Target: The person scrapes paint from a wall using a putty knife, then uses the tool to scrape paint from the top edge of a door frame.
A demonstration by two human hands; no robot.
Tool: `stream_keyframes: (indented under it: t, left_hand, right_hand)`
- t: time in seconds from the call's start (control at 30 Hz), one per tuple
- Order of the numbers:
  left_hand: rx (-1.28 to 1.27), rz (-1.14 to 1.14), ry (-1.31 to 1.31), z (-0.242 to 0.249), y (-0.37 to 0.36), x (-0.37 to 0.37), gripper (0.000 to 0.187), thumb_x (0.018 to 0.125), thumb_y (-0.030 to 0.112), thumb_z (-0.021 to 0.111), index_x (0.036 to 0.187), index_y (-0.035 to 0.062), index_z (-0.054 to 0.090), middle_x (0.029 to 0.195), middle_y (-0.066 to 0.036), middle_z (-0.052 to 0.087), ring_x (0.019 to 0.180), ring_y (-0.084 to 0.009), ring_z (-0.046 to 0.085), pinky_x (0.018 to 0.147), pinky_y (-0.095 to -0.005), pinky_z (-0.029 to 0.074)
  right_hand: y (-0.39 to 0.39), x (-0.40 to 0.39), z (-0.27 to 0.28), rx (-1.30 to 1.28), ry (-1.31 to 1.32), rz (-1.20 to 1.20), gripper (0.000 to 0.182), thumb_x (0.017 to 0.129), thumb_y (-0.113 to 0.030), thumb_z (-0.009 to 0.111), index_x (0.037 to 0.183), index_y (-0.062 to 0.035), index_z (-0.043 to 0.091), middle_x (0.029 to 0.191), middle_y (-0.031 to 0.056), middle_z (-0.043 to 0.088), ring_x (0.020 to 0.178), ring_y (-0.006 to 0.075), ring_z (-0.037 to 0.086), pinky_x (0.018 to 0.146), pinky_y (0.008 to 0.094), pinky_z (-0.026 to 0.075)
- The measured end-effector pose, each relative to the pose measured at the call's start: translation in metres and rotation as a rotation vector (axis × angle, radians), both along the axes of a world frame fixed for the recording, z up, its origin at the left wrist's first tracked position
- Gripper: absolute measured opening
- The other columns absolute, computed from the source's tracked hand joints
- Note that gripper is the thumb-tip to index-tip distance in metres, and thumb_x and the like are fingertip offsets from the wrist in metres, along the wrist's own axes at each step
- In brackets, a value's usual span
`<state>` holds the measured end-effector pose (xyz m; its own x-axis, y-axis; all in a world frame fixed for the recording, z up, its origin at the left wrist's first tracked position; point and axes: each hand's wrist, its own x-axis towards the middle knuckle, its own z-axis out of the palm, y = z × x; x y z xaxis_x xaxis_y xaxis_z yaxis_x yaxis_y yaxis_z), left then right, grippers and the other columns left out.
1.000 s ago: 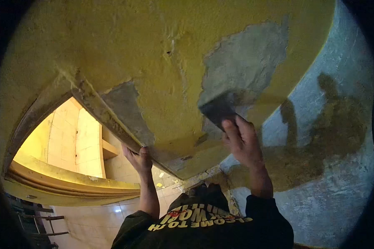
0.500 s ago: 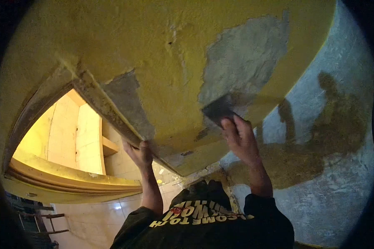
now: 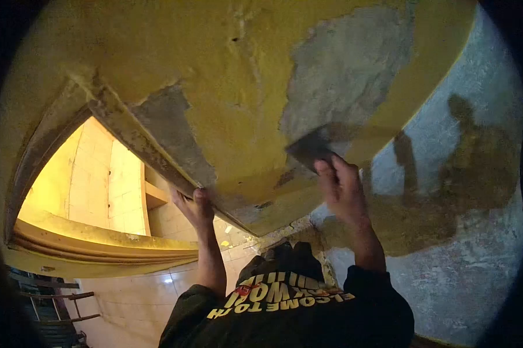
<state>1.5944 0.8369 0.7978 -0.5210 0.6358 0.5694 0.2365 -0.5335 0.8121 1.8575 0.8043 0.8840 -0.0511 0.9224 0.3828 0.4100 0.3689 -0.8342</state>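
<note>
A wide, dark scraper (image 3: 312, 146) is gripped in my right hand (image 3: 344, 188), its blade against the wall. It lies at the lower edge of a large bare grey patch (image 3: 348, 64), with yellow paint (image 3: 238, 139) around it. My left hand (image 3: 196, 207) is closed around the edge of the door frame (image 3: 139, 142), thumb on the wall side and fingers partly hidden behind it. Just above that hand is a smaller grey patch (image 3: 171, 124) along the frame.
Paint flakes (image 3: 238, 240) litter the tiled floor (image 3: 139, 301) at the foot of the wall. Through the doorway a lit, tiled room (image 3: 90, 174) shows. A mottled pale wall (image 3: 447, 290) stands to the right, with shadows on it. Dark rungs (image 3: 55, 298) appear at lower left.
The scraper and my right hand have shifted slightly right in view. My left hand keeps its hold on the door frame. The whole view has tilted a little.
</note>
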Motion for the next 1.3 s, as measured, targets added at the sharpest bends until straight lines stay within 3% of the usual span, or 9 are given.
stream_keyframes:
  t: [0.1,0.17,0.4,0.47,0.57,0.87,1.07,1.17,1.3]
  left_hand:
    - [0.02,0.027,0.02,0.003,0.003,0.0,0.09,0.069,0.071,0.056,0.113,-0.0066,0.044,0.101,-0.013,0.05,0.095,-0.022,0.048,0.082,-0.0362,0.039]
    - [-0.026,0.008,0.032,0.001,0.0,0.001,0.09,0.069,0.072,0.055,0.112,-0.0067,0.044,0.1,-0.014,0.05,0.095,-0.0221,0.049,0.082,-0.0364,0.039]
    - [0.049,-0.018,-0.022,0.003,0.006,0.002,0.09,0.067,0.074,0.055,0.107,-0.0057,0.046,0.094,-0.012,0.052,0.089,-0.0205,0.051,0.077,-0.0352,0.041]
    - [0.051,-0.033,-0.055,0.002,0.003,0.004,0.09,0.066,0.074,0.056,0.107,-0.0058,0.046,0.095,-0.011,0.051,0.089,-0.0205,0.05,0.077,-0.035,0.041]
    - [0.03,0.049,-0.018,0.001,0.003,0.002,0.091,0.066,0.075,0.056,0.108,-0.0062,0.047,0.097,-0.012,0.051,0.091,-0.0209,0.05,0.078,-0.0353,0.041]
    - [0.066,-0.106,-0.061,-0.017,0.005,-0.006,0.08,0.076,0.059,0.056,0.125,-0.0016,0.037,0.114,-0.012,0.045,0.102,-0.023,0.046,0.085,-0.0377,0.039]
    - [-0.003,-0.055,-0.014,-0.021,0.002,-0.01,0.081,0.076,0.059,0.056,0.125,-0.0024,0.036,0.118,-0.014,0.044,0.105,-0.0243,0.044,0.089,-0.0392,0.036]
    - [0.02,0.024,-0.11,0.003,0.001,0.01,0.086,0.071,0.069,0.055,0.112,-0.0056,0.044,0.1,-0.012,0.05,0.093,-0.0218,0.048,0.081,-0.0366,0.038]
    - [0.038,-0.05,-0.165,-0.005,0.002,0.004,0.087,0.069,0.069,0.058,0.112,-0.0054,0.044,0.101,-0.012,0.05,0.094,-0.0214,0.048,0.082,-0.0361,0.038]
  right_hand:
    - [-0.004,-0.004,-0.001,-0.064,-0.037,-0.086,0.023,0.09,-0.021,0.052,0.08,0.0004,0.053,0.058,0.0136,0.053,0.046,0.0206,0.053,0.045,0.0308,0.039]
    - [0.006,-0.019,0.016,0.206,-0.071,-0.028,0.028,0.09,-0.026,0.053,0.079,0.0,0.055,0.057,0.0132,0.055,0.046,0.0248,0.054,0.046,0.032,0.04]
    - [0.009,0.013,0.022,0.011,-0.399,-0.293,0.038,0.085,-0.037,0.06,0.078,0.0004,0.06,0.063,0.0125,0.062,0.059,0.0203,0.062,0.056,0.0309,0.046]
    - [0.013,0.007,0.025,0.223,-0.606,-0.389,0.042,0.078,-0.043,0.066,0.074,-0.0012,0.06,0.06,0.0129,0.061,0.056,0.0276,0.063,0.054,0.0354,0.048]
    - [0.012,0.013,0.03,0.334,-0.796,-0.43,0.041,0.074,-0.044,0.069,0.068,-0.0036,0.06,0.053,0.0101,0.059,0.048,0.0276,0.061,0.048,0.036,0.048]
    - [0.015,0.014,0.036,0.483,-0.854,-0.374,0.044,0.071,-0.045,0.071,0.057,-0.0077,0.054,0.047,0.0072,0.055,0.041,0.0239,0.057,0.041,0.0329,0.045]
    - [0.008,0.004,0.033,0.479,-0.799,-0.401,0.045,0.07,-0.047,0.071,0.054,-0.0086,0.054,0.045,0.0072,0.053,0.04,0.024,0.057,0.041,0.0316,0.045]
    - [0.008,-0.004,0.041,0.532,-0.814,-0.379,0.045,0.072,-0.051,0.067,0.054,-0.0118,0.055,0.039,0.0056,0.047,0.035,0.0223,0.053,0.037,0.0351,0.044]
    - [0.013,-0.011,0.031,0.507,-0.777,-0.32,0.046,0.073,-0.052,0.065,0.055,-0.0103,0.057,0.041,0.0074,0.049,0.037,0.0227,0.055,0.038,0.0345,0.045]
